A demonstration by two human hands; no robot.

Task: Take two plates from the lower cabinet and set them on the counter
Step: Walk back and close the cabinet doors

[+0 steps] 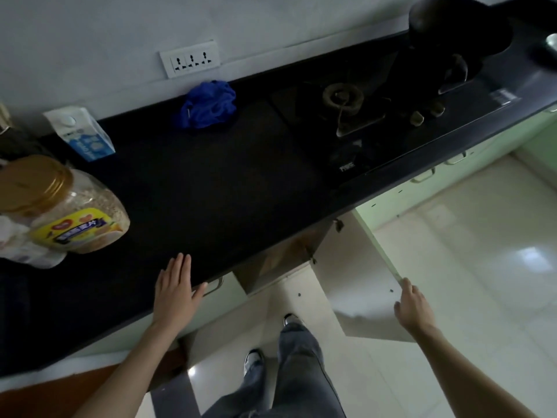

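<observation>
My left hand (176,289) lies flat and open on the front edge of the black counter (211,191). My right hand (414,306) grips the outer edge of the lower cabinet door (358,279), which stands swung out over the floor. The cabinet's dark inside (280,254) shows just under the counter edge. No plates are visible; the cabinet's contents are hidden by the counter.
A gold-lidded oats jar (64,206), a milk carton (83,134) and a blue cloth (209,104) sit on the counter. A gas hob (346,116) carries a black wok (452,34). My feet (271,342) stand on pale tiles before the cabinet.
</observation>
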